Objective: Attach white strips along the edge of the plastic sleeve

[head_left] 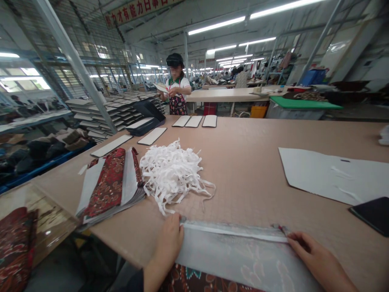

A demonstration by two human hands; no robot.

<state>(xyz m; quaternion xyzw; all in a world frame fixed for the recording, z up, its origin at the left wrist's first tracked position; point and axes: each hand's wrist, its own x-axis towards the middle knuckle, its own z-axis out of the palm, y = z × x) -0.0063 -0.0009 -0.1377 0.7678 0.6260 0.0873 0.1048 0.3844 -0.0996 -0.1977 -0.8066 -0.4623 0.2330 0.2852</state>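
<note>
A patterned fabric panel (221, 251), pale grey backing up, lies at the table's front edge in front of me. Along its far edge runs a white fabric strip (234, 231). My left hand (166, 240) is closed on the panel's left corner, where a small grey piece pokes out by the fingers. At the right end of the strip, my right hand (317, 257) pinches the panel's edge between thumb and fingers. Beyond my left hand sits a loose heap of white strips (172, 172). Left of it lies a stack of red-brown patterned fabric pieces (107, 188).
A large white board (331, 172) and a dark flat phone-like object (372, 215) lie on the right of the table (243, 162). Several white panels (194, 121) line its far side. Across the table a co-worker (178, 87) stands holding a panel.
</note>
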